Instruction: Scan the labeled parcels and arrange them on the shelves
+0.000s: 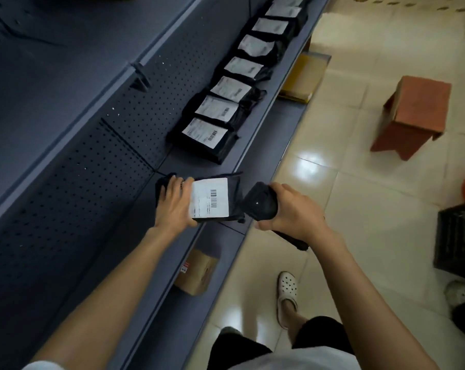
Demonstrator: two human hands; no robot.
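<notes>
My left hand [176, 202] grips a black parcel [234, 193] with a white barcode label, holding it just above the grey shelf [255, 145]. My right hand [295, 209] holds a black handheld scanner [260, 200], whose head sits right beside the parcel's right edge and faces the label. Further along the same shelf lies a row of several black labelled parcels [204, 136], labels up, running away toward the top of the view.
A blue pegboard back panel [87, 161] rises behind the shelf. A brown cardboard box [198, 272] sits on the lower shelf, a yellow box [302, 76] further on. On the tiled floor stand a red-brown stool [413, 116] and a black crate [458, 236].
</notes>
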